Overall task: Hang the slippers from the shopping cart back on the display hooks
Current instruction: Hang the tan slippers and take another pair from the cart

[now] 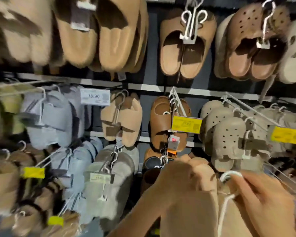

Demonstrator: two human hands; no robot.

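Low at the frame's bottom, the tan fleecy slippers [200, 189] stand lengthwise upright, rounded ends up, before the display wall. Their white plastic hanger [229, 176] curves over at the top. The left hand [176, 183] curls around the plush pair; the right hand [263, 200] pinches the hanger's thin stem. Just above hang smooth brown moulded slides [167, 120], with perforated beige clogs [229, 134] on wire hooks [246, 108] alongside.

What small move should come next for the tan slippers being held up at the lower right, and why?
Probably lift the white hanger loop toward a free peg tip. The right hand pinches the hanger, the left hand grips the tan slippers, and the loop is on no peg yet. Blur hides which peg is nearest.
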